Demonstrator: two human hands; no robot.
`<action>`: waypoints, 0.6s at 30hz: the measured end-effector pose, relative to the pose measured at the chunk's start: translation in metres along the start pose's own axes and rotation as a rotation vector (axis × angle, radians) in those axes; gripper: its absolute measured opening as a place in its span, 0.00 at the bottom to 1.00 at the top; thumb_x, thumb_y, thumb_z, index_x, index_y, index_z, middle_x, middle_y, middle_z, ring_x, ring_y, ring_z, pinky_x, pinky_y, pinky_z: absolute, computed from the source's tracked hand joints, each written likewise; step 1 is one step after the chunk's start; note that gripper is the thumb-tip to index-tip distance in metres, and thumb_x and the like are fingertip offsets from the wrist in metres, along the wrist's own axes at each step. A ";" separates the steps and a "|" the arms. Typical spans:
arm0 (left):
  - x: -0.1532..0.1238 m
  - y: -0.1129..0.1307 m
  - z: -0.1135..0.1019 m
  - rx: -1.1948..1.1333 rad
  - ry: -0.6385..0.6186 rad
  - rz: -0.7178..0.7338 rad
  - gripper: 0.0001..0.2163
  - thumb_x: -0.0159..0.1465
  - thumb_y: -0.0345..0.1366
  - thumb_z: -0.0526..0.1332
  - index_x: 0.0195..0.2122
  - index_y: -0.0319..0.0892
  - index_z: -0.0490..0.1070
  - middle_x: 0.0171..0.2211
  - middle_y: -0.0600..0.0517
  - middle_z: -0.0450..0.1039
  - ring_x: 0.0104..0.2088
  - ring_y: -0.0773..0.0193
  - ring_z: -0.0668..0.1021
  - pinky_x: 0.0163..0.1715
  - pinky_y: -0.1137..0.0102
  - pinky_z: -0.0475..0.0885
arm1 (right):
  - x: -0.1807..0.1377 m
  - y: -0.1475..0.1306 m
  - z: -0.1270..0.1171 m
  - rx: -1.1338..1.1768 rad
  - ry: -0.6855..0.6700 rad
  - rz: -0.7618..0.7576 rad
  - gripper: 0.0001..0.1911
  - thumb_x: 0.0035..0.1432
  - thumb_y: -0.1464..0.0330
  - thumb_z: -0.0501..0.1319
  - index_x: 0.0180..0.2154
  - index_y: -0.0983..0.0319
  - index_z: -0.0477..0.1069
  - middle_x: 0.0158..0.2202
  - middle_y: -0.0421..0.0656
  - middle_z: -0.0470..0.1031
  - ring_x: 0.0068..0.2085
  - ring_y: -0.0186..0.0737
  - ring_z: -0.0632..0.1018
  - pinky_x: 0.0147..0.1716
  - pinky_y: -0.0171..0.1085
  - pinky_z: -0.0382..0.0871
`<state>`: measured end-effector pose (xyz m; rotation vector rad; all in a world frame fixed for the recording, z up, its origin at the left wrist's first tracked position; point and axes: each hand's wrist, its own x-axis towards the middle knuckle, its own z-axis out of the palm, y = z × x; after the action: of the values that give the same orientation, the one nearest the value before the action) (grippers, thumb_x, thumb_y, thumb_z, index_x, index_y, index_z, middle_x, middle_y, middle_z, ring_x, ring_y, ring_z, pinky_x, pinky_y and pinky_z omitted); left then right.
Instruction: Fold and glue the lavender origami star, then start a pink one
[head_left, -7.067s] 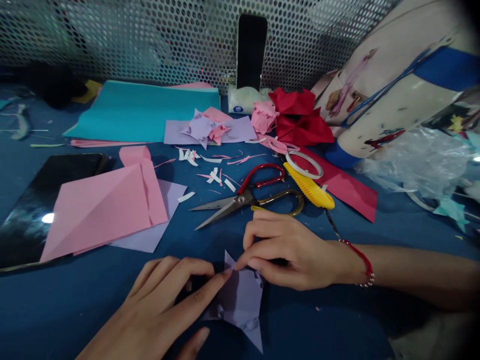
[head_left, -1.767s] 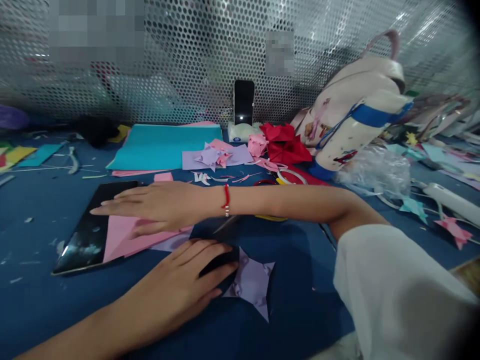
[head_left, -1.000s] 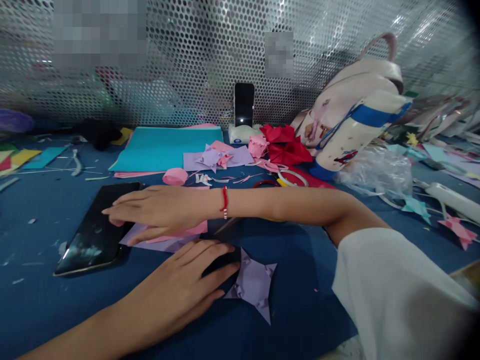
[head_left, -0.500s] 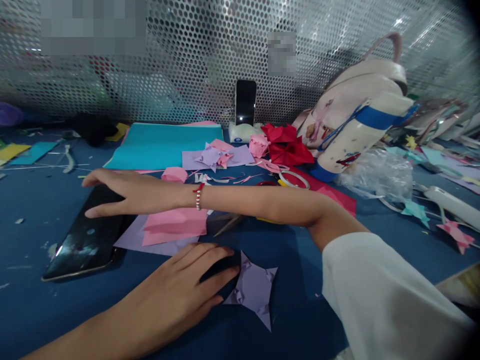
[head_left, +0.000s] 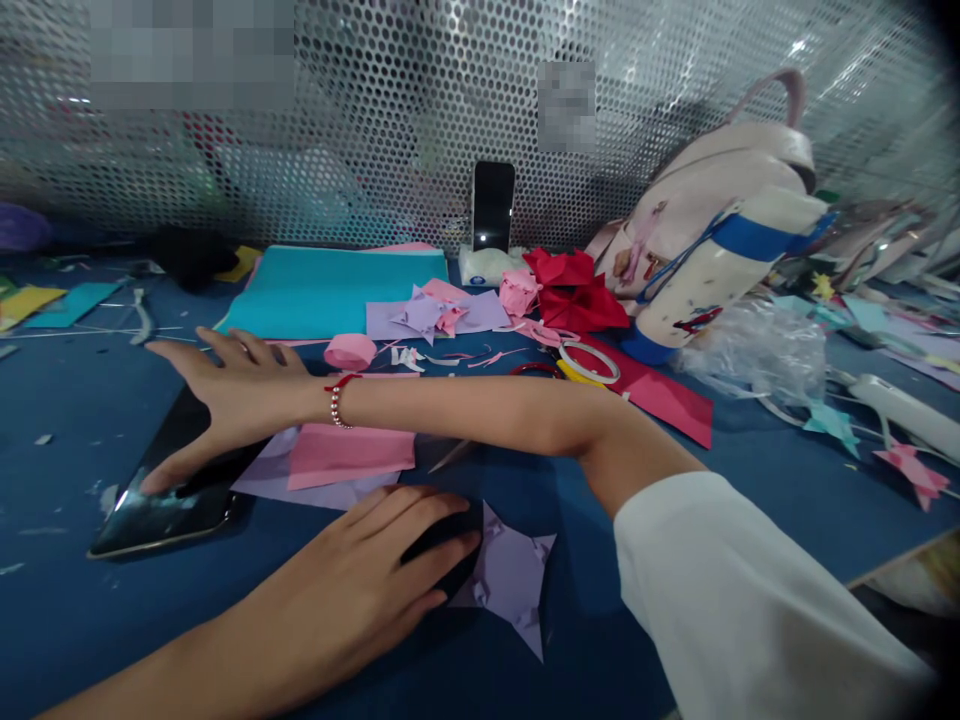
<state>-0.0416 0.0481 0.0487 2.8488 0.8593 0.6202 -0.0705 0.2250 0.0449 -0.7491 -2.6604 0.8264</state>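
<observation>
My right arm reaches across to the left, and my right hand (head_left: 232, 400) is over a black phone (head_left: 169, 500) lying on the blue table. Its fingers are spread, and the thumb overlaps the phone's screen; whether it touches cannot be told. Under my right wrist lie pink paper (head_left: 352, 458) and purple paper (head_left: 311, 490). My left hand (head_left: 375, 565) lies palm down in front, fingers stretched and a little apart, holding nothing I can see. Its fingertips are beside a folded purple paper star (head_left: 511, 570). A scissor blade (head_left: 450, 455) shows partly behind my right forearm.
Blue paper (head_left: 337, 290) lies at the back before a perforated metal screen (head_left: 405, 130). Another phone (head_left: 493, 205) stands upright there. Red folded paper (head_left: 577, 290), a tape roll (head_left: 591, 362), a bottle (head_left: 724, 275) and a pink backpack (head_left: 720, 170) are to the right.
My right hand has moved left and a little down over the black phone, its fingers spreading wider. My left hand and the purple star have stayed put.
</observation>
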 end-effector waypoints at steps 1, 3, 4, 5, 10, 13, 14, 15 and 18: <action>0.001 0.000 -0.001 0.000 0.007 0.001 0.21 0.84 0.37 0.43 0.62 0.49 0.75 0.62 0.50 0.75 0.63 0.56 0.73 0.63 0.63 0.67 | 0.000 -0.001 0.000 0.001 0.008 0.002 0.68 0.55 0.45 0.80 0.80 0.48 0.41 0.86 0.43 0.36 0.83 0.63 0.37 0.80 0.71 0.33; 0.002 0.000 -0.002 0.005 0.017 0.007 0.21 0.84 0.37 0.42 0.62 0.48 0.75 0.61 0.50 0.76 0.63 0.56 0.73 0.63 0.64 0.68 | -0.001 -0.004 -0.003 -0.019 0.001 0.020 0.68 0.55 0.44 0.80 0.80 0.47 0.39 0.86 0.42 0.36 0.83 0.63 0.37 0.80 0.71 0.33; 0.002 -0.001 -0.002 0.007 0.017 0.012 0.21 0.84 0.37 0.43 0.61 0.48 0.75 0.61 0.50 0.76 0.62 0.56 0.74 0.62 0.64 0.68 | -0.002 -0.006 -0.006 -0.038 -0.013 0.035 0.69 0.55 0.43 0.79 0.81 0.47 0.38 0.86 0.42 0.35 0.83 0.62 0.36 0.80 0.70 0.33; 0.002 -0.001 -0.002 0.009 0.016 0.012 0.21 0.84 0.37 0.43 0.61 0.47 0.75 0.61 0.50 0.76 0.62 0.56 0.74 0.62 0.64 0.68 | -0.004 -0.009 -0.008 -0.059 -0.028 0.048 0.70 0.55 0.42 0.79 0.81 0.47 0.38 0.86 0.41 0.34 0.83 0.62 0.36 0.81 0.69 0.33; -0.001 -0.001 0.001 0.002 0.003 0.003 0.20 0.84 0.36 0.44 0.63 0.48 0.75 0.62 0.49 0.76 0.63 0.55 0.74 0.64 0.63 0.69 | -0.012 -0.018 -0.017 -0.145 -0.060 0.054 0.69 0.56 0.40 0.77 0.82 0.48 0.36 0.86 0.41 0.31 0.84 0.58 0.37 0.82 0.63 0.35; -0.002 -0.001 0.002 0.006 0.009 0.000 0.19 0.84 0.36 0.45 0.62 0.48 0.75 0.61 0.49 0.76 0.63 0.55 0.74 0.64 0.63 0.69 | -0.014 -0.017 -0.015 -0.139 -0.058 0.027 0.69 0.57 0.41 0.77 0.82 0.49 0.38 0.86 0.43 0.32 0.84 0.57 0.38 0.82 0.63 0.35; -0.002 -0.001 0.002 0.003 0.012 -0.001 0.19 0.84 0.36 0.45 0.62 0.48 0.75 0.61 0.49 0.76 0.63 0.55 0.74 0.64 0.63 0.69 | -0.013 -0.016 -0.014 -0.126 -0.052 0.028 0.70 0.55 0.41 0.78 0.82 0.49 0.39 0.86 0.43 0.33 0.84 0.58 0.38 0.82 0.63 0.36; -0.001 -0.001 0.003 -0.001 0.012 -0.002 0.19 0.84 0.36 0.45 0.62 0.48 0.75 0.61 0.49 0.76 0.63 0.55 0.73 0.64 0.63 0.69 | -0.012 -0.015 -0.013 -0.110 -0.042 0.030 0.71 0.52 0.41 0.80 0.82 0.49 0.41 0.86 0.44 0.35 0.84 0.59 0.39 0.82 0.64 0.37; 0.000 -0.002 0.002 -0.012 -0.005 -0.007 0.19 0.84 0.36 0.46 0.63 0.48 0.75 0.62 0.49 0.76 0.63 0.55 0.73 0.64 0.62 0.69 | -0.009 -0.011 -0.011 -0.066 -0.014 0.008 0.74 0.45 0.39 0.82 0.81 0.49 0.45 0.85 0.46 0.41 0.84 0.62 0.42 0.81 0.67 0.39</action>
<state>-0.0414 0.0497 0.0462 2.8347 0.8612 0.6156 -0.0635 0.2177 0.0596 -0.7734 -2.7113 0.7516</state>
